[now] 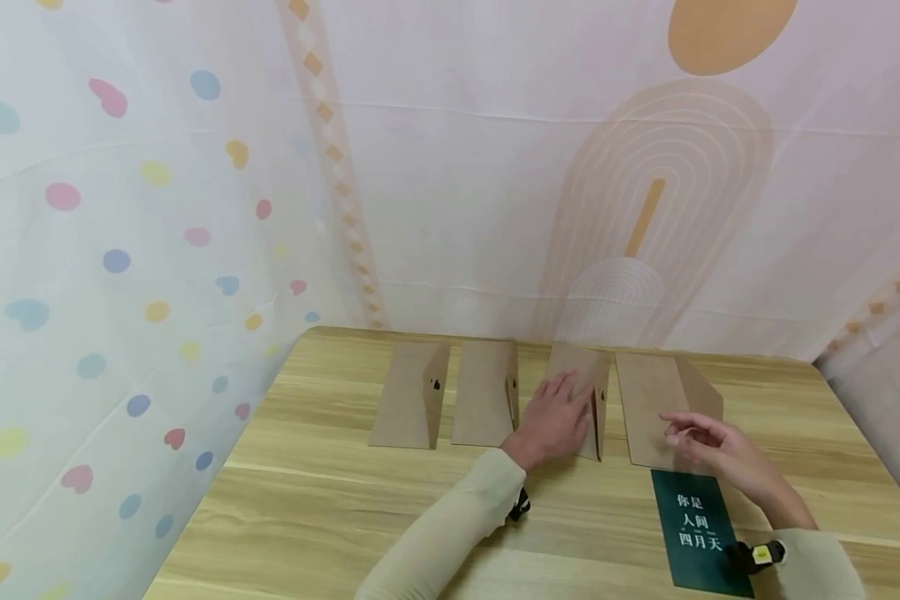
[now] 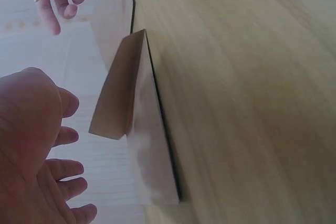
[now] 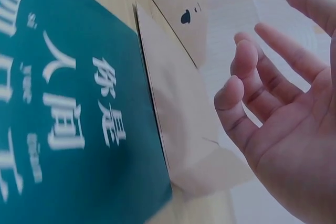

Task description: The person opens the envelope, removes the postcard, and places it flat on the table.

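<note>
Several brown paper envelopes lie in a row along the back of the table. My left hand (image 1: pixel 555 421) is over the third envelope (image 1: pixel 572 360) from the left, fingers spread; in the left wrist view its flap (image 2: pixel 116 90) stands partly raised. The rightmost envelope (image 1: pixel 648 408) has its flap (image 1: pixel 699 390) folded out to the right. Above that envelope hovers my right hand (image 1: pixel 731 457), fingers loosely bent around nothing, as the right wrist view also shows. A dark green card (image 1: pixel 675 517) with white Chinese characters lies just in front of this envelope, below my right wrist.
Two more envelopes, the leftmost (image 1: pixel 401 400) and its neighbour (image 1: pixel 483 400), lie to the left; a small black mark shows on the leftmost one's flap. The wood-grain table (image 1: pixel 307 500) meets a patterned curtain (image 1: pixel 457 208) at its back edge. Spotted fabric (image 1: pixel 120 333) hangs on the left.
</note>
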{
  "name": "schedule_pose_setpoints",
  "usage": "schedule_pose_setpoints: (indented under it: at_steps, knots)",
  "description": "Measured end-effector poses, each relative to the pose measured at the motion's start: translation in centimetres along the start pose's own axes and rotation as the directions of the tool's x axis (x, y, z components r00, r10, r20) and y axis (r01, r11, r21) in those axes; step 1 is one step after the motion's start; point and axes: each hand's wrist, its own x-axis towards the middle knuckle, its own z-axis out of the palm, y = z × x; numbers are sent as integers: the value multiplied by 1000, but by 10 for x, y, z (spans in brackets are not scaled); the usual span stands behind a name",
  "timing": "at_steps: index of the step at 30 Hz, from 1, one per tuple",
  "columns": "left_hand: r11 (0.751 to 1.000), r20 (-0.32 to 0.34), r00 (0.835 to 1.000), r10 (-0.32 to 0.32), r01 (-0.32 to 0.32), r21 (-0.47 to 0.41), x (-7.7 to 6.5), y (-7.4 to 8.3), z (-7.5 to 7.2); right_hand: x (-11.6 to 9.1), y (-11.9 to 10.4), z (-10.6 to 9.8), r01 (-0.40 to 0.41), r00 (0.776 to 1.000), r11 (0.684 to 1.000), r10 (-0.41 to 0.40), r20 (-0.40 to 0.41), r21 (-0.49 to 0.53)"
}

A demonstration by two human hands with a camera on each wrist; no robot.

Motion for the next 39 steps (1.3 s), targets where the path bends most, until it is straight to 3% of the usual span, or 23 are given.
schedule_pose_setpoints:
  at_steps: [8, 19, 32, 39]
  knots:
    - [999, 48, 998, -39, 39, 1, -2, -5, 3, 17, 2, 13, -20, 999, 1000, 20, -47, -2]
    - [998, 107, 992, -68, 67, 11, -4, -7, 11, 37, 3, 33, -138, 981, 987, 148, -121, 88]
    - [997, 135, 988, -79, 79, 3, -4, -10, 13, 57, -2, 50, -237, 962, 960, 254, -105, 151]
    - [997, 160, 984, -76, 74, 15, -6, -8, 15, 63, -5, 58, -277, 953, 952, 290, -85, 133]
